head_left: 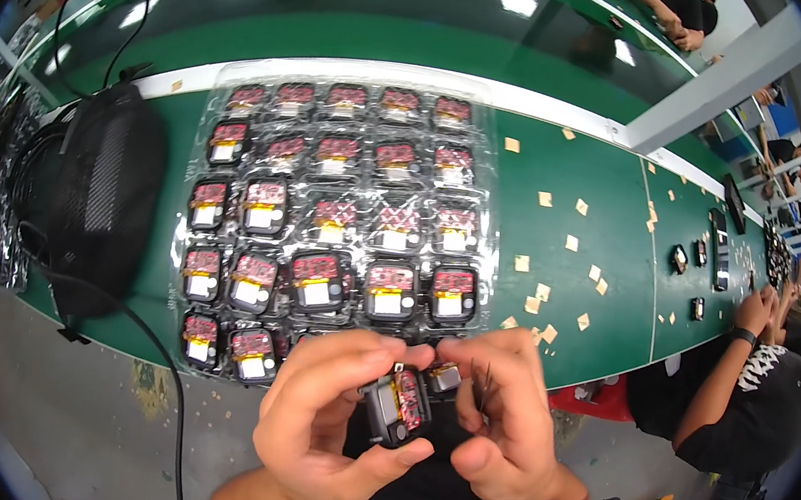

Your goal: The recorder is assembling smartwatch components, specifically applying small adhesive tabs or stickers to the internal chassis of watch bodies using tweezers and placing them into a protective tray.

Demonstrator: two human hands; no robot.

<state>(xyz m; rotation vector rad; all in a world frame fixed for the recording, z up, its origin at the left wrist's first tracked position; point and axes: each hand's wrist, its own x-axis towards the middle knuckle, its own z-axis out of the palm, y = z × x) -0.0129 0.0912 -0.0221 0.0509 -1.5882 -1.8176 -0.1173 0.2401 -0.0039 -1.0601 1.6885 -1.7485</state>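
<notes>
The small black casing (397,410) is in our left hand (326,429), just off the near edge of the clear plastic tray (486,161). It is tilted, its open face showing a red circuit board, a strip of yellow and a grey block. Our left hand is curled round it, fingertips at its upper end and thumb by its lower corner. Our right hand (518,436), also at the tray's near edge, is half curled, with a thin dark tool (486,393) among its fingers and the thumb standing apart. Between our hands shows a small silver-faced piece (445,378); we cannot tell whether it lies in the tray or at our fingertips.

In the tray we see rows of similar units (320,280), black-edged with red boards and white patches; our hands hide part of the nearest row. The tray lies on the green bench (613,205). Left of the tray is a black mesh bag (111,187), and a black cable (179,393) runs down toward us on that side. Right of the tray, small tan squares (572,242) are scattered. Farther right of it, a few small dark devices (697,309) lie near a co-worker (748,408) in dark clothing. Beyond the tray's far edge run a white strip (555,110) and another green surface (298,26) with bright reflections.
</notes>
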